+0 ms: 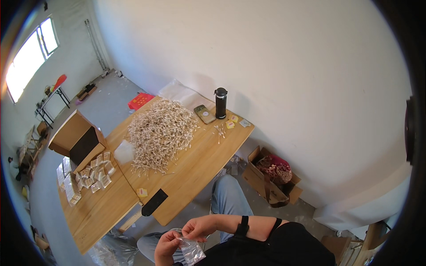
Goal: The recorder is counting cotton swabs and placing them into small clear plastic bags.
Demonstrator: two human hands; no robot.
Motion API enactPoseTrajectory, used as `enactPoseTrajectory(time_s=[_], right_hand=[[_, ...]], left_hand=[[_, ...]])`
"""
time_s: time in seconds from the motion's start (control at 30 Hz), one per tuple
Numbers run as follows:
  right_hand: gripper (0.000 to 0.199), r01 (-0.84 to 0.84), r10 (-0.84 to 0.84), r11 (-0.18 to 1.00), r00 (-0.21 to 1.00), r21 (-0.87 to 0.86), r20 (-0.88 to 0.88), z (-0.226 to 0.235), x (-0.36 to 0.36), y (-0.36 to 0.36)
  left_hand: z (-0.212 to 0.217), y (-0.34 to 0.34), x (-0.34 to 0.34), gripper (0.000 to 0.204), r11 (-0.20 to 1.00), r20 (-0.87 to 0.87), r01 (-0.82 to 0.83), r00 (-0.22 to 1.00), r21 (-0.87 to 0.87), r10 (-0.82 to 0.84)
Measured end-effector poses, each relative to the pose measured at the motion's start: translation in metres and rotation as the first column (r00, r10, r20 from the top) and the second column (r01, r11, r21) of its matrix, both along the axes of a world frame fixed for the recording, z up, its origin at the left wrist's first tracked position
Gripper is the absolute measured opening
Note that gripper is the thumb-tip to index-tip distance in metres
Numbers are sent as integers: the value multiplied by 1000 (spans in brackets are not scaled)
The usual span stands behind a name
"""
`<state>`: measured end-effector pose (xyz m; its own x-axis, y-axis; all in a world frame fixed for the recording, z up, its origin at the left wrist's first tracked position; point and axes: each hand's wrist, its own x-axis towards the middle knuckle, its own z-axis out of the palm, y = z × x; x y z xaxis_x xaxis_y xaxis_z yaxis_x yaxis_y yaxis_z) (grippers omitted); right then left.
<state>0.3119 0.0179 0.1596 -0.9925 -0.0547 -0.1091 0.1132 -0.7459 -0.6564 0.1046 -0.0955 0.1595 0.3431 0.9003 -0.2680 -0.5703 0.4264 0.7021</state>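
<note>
Over my lap, just off the table's near edge, both hands pinch a small clear plastic bag (192,252). My left hand (166,246) has its fingers closed at the bag's top edge. From the other side my right hand (200,228) meets it, thumb and fingers closed on the same edge. The bag hangs below them and looks empty. On the wooden table (195,166) beyond lies a large heap of cotton swabs (162,133). Several filled clear packets (94,173) are gathered on the table's left part.
An open cardboard box (76,138) stands behind the packets. A black bottle (220,104), a phone (204,114) and small yellow cards (230,123) sit at the far right. A black flat object (154,202) lies at the near edge. Another carton (269,182) is on the floor.
</note>
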Motion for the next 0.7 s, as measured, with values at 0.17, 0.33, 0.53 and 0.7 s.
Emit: enactPoseTrajectory(time_s=[0.17, 0.33, 0.53, 0.7], right_hand=[[19, 201, -202, 973, 979, -115, 10, -8, -4, 0], [12, 185, -166, 980, 961, 69, -220, 7, 0, 10], [13, 53, -15, 975, 985, 214, -174, 10, 8, 26], [25, -34, 63, 991, 972, 131, -228, 8, 1, 19]], left_hand=[[-11, 2, 1, 11, 998, 48, -57, 997, -22, 58], [-31, 2, 12, 11, 999, 67, -44, 997, 23, 43], [-27, 0, 14, 9, 996, 57, -32, 998, 78, 27], [-23, 0, 10, 10, 994, 152, -25, 988, 103, 9]])
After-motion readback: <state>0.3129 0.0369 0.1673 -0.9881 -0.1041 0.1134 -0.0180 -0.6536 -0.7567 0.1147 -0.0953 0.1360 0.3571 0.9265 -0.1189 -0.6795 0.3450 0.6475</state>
